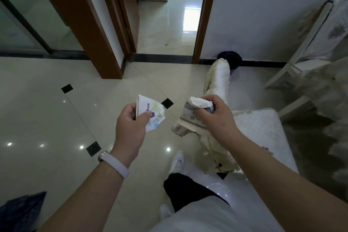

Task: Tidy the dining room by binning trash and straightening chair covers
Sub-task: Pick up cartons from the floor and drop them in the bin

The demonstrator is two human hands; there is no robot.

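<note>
My left hand (130, 124) pinches a crushed white paper cup (151, 113) printed with purple and green flowers, held over the floor. To its right, my right hand (216, 118) grips a second crumpled paper cup (197, 102) together with a bunched cream cloth (190, 124) that has a patterned border. That cloth hangs down across a chair with a cream cover (218, 77), whose white padded seat (261, 128) lies under my right forearm. A dark round bin (232, 59) stands on the floor against the wall, just behind the chair back.
Glossy cream tiles with small black insets cover the floor (56, 118). A brown door frame (205, 15) opens onto a hallway ahead. Another covered chair (320, 43) and a draped table edge (323, 100) stand at the right. My white shoe (177, 162) is below the hands.
</note>
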